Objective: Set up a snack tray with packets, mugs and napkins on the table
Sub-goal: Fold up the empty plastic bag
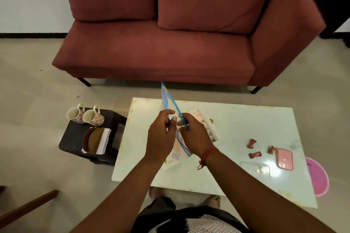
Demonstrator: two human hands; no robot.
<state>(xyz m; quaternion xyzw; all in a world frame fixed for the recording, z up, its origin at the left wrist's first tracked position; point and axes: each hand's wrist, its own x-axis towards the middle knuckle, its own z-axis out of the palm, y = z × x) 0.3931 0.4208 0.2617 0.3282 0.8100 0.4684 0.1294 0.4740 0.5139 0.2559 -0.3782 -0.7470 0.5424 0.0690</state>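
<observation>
- Snack tray [213,130], white with a faint pattern, lies on the pale counter [236,119], largely hidden behind the two hands.
- Left hand [161,134] pinches one side of a clear zip bag [171,103] between thumb and fingers, the other fingers curled in.
- Right hand [195,135] is closed on the bag's blue zip strip; a red thread sits on that wrist.
- The bag is held up above the tray, its top corner rising toward the sofa [170,34] and its lower part hanging down between the wrists.
- Three small red sweet wrappers [251,143] lie on the counter to the right of the tray, well apart from it.
- A pink case [284,159] lies beside them, with a clear plastic lid [255,169] nearer the front edge.
- Two floral mugs [93,117] lie on their sides on a dark stool [75,138] left of the counter.
- White napkins [103,141] sit on the same stool in a brown holder [93,140], just in front of the mugs.
</observation>
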